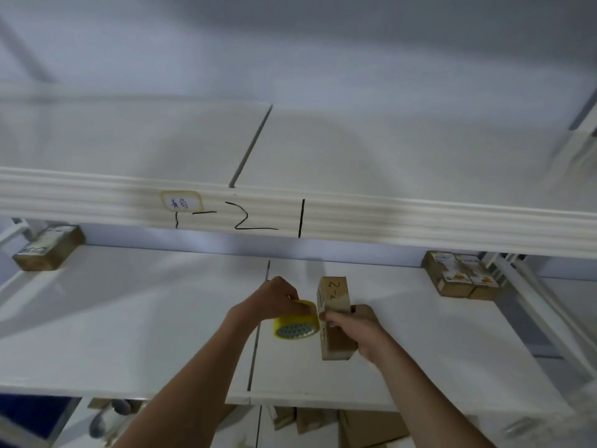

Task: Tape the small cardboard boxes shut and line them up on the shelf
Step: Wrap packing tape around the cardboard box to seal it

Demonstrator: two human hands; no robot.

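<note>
A: Where's the box?
B: Small cardboard box (334, 318), standing on end over the middle shelf (129, 318), approx centre-frame, "2-2" written on top. Right hand (353, 329) wraps round it from 3 o'clock, fingers curled on its side.
A: Left hand?
B: Left hand (274, 299) at 9 o'clock of the box, fingers gripping a yellow tape roll (295, 320). Roll sits just beside the box's left face; can't tell if tape's touching.
A: Other stuff?
B: Taped box (48, 247) far back at 10 o'clock, a pair of boxes (462, 276) back at 2 o'clock. Upper shelf rail (420, 221) w/ a label (181, 201) and marker digits.
</note>
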